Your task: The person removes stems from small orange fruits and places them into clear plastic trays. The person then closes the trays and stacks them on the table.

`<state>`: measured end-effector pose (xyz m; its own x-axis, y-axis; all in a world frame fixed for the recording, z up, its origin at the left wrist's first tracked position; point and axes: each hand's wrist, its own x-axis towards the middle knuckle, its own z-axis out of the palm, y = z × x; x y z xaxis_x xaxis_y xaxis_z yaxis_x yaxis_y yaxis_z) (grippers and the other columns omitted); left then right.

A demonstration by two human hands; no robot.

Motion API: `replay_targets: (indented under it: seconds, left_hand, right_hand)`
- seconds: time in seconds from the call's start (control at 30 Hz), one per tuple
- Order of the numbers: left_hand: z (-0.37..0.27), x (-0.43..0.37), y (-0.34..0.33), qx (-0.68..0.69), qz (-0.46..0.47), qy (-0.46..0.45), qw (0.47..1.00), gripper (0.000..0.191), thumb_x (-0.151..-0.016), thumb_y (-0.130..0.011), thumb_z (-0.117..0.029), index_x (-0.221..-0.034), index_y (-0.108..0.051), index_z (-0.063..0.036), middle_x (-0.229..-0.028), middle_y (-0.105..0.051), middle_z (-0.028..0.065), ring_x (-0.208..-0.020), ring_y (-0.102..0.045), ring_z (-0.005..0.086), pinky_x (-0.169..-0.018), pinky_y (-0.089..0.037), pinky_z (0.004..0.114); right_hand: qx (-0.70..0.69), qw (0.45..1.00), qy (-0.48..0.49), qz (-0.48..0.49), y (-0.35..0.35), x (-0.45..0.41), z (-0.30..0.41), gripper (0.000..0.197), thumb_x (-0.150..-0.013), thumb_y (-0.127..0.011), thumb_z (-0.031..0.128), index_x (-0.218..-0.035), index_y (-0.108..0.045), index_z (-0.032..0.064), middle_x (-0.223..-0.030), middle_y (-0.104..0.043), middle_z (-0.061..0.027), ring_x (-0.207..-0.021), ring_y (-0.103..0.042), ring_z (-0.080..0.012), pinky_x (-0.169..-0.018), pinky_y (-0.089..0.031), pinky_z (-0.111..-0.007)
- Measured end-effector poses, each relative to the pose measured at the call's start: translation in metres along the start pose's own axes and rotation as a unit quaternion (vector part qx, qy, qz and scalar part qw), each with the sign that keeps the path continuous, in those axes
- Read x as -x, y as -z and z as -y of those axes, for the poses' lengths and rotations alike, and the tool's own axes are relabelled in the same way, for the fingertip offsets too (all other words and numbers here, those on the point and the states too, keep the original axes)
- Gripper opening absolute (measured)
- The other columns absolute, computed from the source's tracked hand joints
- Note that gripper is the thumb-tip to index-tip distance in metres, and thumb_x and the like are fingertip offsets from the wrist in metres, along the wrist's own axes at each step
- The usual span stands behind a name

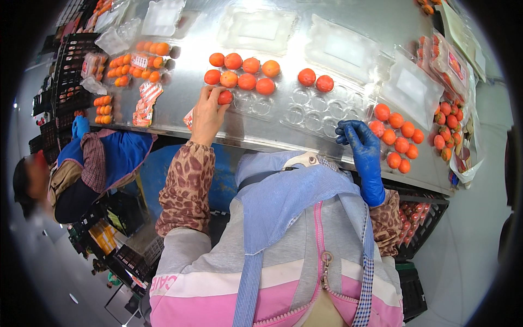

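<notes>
My bare left hand (208,111) has its fingers closed around a red-orange tomato (225,97) at the front left cell of a clear plastic tray (261,107). Two rows of similar fruit (247,81) fill the cells behind it. To the right, another clear tray (314,121) holds two fruits (316,79) at its back left, its other cells bare. At that tray's front right edge is my right hand (359,139) in a blue glove, its fingers curled; whether they grip anything is hidden. Loose-looking fruits (395,135) stand in another group just right of the glove.
Open clear lids (343,47) lie behind the trays on the metal table (184,81). Packed fruit (449,61) and a pile of fruit (448,124) are at the right. Printed labels (146,102) lie left. A co-worker (94,163) stands at the far left by black crates (77,69).
</notes>
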<state>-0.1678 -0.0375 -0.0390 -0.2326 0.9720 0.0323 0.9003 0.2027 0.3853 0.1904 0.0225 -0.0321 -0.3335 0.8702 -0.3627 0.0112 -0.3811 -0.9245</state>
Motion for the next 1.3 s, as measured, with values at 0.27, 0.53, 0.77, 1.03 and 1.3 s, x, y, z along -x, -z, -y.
replay_targets:
  seconds: [0.27, 0.53, 0.77, 1.03, 1.3]
  left_hand:
    - [-0.002, -0.003, 0.009, 0.002, 0.027, -0.003, 1.000, 0.040, -0.074, -0.062, 0.006, -0.112, -0.055, -0.0057, -0.106, -0.055, 0.0134, -0.094, -0.058, 0.0367, -0.077, -0.049, 0.042]
    - [-0.075, -0.027, -0.010, 0.043, -0.091, -0.139, 0.985, 0.042, -0.071, -0.068, -0.003, -0.112, -0.057, -0.0066, -0.108, -0.056, 0.0110, -0.103, -0.052, 0.0305, -0.087, -0.044, 0.038]
    - [-0.134, -0.064, -0.054, -0.021, 0.048, -0.252, 0.966, 0.041, -0.072, -0.069, -0.004, -0.110, -0.057, -0.0122, -0.109, -0.055, 0.0100, -0.097, -0.055, 0.0286, -0.081, -0.047, 0.037]
    - [-0.120, -0.100, -0.058, 0.084, 0.173, -0.252, 0.948, 0.041, -0.069, -0.071, -0.006, -0.107, -0.057, -0.0125, -0.104, -0.056, 0.0096, -0.091, -0.058, 0.0304, -0.072, -0.051, 0.038]
    - [-0.132, -0.071, -0.026, 0.582, 0.214, 0.037, 0.784, 0.048, -0.079, -0.071, -0.006, -0.120, -0.048, 0.0013, -0.111, -0.058, 0.0117, -0.102, -0.061, 0.0187, -0.084, -0.051, 0.028]
  right_hand:
    - [0.002, 1.000, -0.002, -0.015, 0.000, 0.005, -0.003, 0.018, -0.095, -0.054, 0.012, -0.105, -0.061, -0.0019, -0.093, -0.066, -0.0097, -0.077, -0.062, -0.0130, -0.071, -0.052, -0.026]
    - [-0.010, 1.000, -0.004, -0.009, -0.002, 0.006, -0.002, 0.018, -0.094, -0.055, 0.012, -0.105, -0.061, -0.0015, -0.095, -0.066, -0.0092, -0.081, -0.062, -0.0129, -0.073, -0.052, -0.025]
    - [-0.017, 1.000, -0.017, 0.002, 0.000, 0.008, 0.002, 0.018, -0.095, -0.054, 0.011, -0.105, -0.061, -0.0013, -0.103, -0.065, -0.0100, -0.084, -0.062, -0.0131, -0.075, -0.051, -0.025]
    - [-0.034, 0.999, -0.018, -0.008, 0.008, 0.006, -0.003, 0.018, -0.094, -0.055, 0.011, -0.105, -0.061, -0.0015, -0.097, -0.066, -0.0086, -0.084, -0.062, -0.0117, -0.073, -0.052, -0.025]
    - [-0.016, 1.000, 0.002, -0.020, 0.003, 0.000, 0.007, 0.020, -0.090, -0.062, 0.011, -0.108, -0.061, 0.0022, -0.100, -0.066, -0.0063, -0.084, -0.061, -0.0109, -0.073, -0.052, -0.025]
